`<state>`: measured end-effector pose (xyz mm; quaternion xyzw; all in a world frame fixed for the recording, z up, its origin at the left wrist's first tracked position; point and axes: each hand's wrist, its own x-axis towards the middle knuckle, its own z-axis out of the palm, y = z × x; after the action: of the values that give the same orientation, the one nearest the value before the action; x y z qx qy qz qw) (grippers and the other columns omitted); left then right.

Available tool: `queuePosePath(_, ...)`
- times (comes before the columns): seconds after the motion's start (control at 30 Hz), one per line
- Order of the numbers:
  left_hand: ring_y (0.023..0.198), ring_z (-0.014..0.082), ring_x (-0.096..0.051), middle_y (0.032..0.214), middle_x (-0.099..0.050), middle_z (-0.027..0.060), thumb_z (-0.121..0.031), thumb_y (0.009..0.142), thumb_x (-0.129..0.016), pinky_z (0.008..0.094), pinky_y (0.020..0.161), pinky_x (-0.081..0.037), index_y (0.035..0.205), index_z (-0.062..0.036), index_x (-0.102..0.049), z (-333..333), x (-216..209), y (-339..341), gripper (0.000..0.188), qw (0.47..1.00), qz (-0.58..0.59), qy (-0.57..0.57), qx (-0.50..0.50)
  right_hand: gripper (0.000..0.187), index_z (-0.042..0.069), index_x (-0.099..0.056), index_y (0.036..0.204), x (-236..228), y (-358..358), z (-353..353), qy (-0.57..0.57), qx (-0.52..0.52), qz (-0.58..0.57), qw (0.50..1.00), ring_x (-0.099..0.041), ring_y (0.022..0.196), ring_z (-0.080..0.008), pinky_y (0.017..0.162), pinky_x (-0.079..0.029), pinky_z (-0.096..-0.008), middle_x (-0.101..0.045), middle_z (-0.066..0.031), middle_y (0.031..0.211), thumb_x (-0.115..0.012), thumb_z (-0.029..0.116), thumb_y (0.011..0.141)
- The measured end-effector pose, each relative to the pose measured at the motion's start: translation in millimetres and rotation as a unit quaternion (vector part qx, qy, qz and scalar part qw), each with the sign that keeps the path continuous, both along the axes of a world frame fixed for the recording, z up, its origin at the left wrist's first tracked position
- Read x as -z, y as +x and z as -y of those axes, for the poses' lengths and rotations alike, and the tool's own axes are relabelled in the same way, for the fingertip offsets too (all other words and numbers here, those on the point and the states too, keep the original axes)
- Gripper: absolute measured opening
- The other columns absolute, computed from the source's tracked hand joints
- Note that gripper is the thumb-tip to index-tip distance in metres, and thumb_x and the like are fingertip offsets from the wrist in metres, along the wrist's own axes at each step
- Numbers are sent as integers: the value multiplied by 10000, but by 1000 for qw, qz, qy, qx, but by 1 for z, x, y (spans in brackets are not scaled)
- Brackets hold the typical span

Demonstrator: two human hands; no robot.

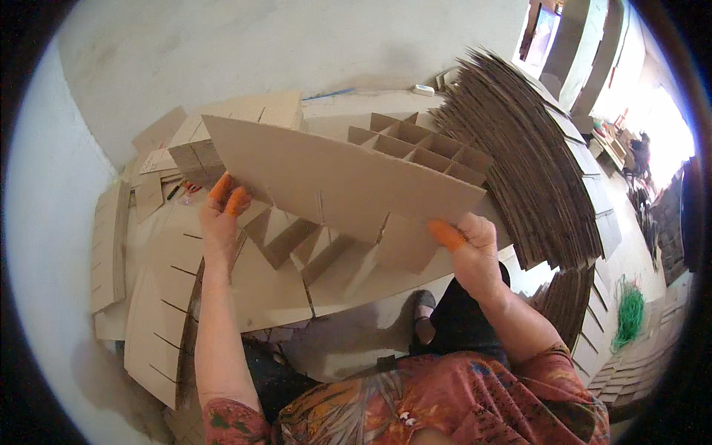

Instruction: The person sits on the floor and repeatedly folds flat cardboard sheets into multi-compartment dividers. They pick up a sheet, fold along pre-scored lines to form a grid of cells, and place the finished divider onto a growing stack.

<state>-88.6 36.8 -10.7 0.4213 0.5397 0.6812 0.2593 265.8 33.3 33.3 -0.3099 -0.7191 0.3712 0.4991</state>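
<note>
Brown cardboard makes up most of the scene, as we note first in the long panel [341,170] held tilted above the near part of the bench [322,111]. We judge the work to be the slotting together of box dividers, and to be partway along: one divider grid [437,162], its cells formed, sits beyond the panel's right half, while below the panel we see several loose-looking cross strips [293,241] standing at an angle. Slots open along the panel's lower edge, close to these strips; whether any strip is seated in them we cannot tell. What is left, we infer, is to join panel and strips, with ample stock remaining in the tall stack [526,156] at right and the slotted sheets [159,304] at near left. As for the grip, we find both hands closed on the same piece: the left hand [221,211] pinches the panel at its left end, low on the edge, and the right hand [475,252] grasps its lower right corner, orange finger covers [447,234] showing on each. The panel thus spans between the two hands, its broad face toward us and its body rising beyond the fingers.
</note>
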Motion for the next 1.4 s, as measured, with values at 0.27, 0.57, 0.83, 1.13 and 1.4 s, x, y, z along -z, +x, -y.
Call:
queuePosePath(0.27,916,120,-579,1036,-617,67,-73,900,-551,265,824,-462,1263,8,-504,-13,36,-8,374,993,16,-103,51,120,-25,-643,942,36,-6,8,-65,17,30,997,-541,744,-78,673,-456,-253,-638,2,781,-551,-11,867)
queuePosePath(0.57,859,121,-563,1031,-608,70,-315,922,-547,281,740,-442,1098,0,-590,9,70,-6,363,984,96,-137,-60,372,36,-560,1173,61,6,5,-4,39,119,992,-630,741,-201,662,-516,-329,-660,-137,887,-599,1,804)
queuePosePath(0.83,973,150,-530,1104,-569,71,-519,931,-441,297,863,-408,1151,21,-553,42,73,27,594,981,142,-103,-80,553,68,-487,1273,59,12,1,164,-45,335,927,-630,721,-371,633,-536,-422,-639,-198,884,-585,16,731)
queuePosePath(1.13,1233,217,-419,1328,-468,136,-545,944,-358,321,1038,-289,1317,33,-435,56,73,85,692,979,43,-198,-11,527,-31,-490,1200,62,54,-52,-26,285,130,949,-599,918,-385,784,-488,-425,-618,-234,1007,-689,273,818)
queuePosePath(1.4,1337,235,-306,1429,-371,121,-492,952,-373,342,1098,-207,1380,-26,-370,59,88,178,633,907,-120,-45,401,667,-29,-469,1203,80,8,-10,-136,27,249,958,-616,875,-346,765,-488,-403,-620,-253,957,-685,414,753)
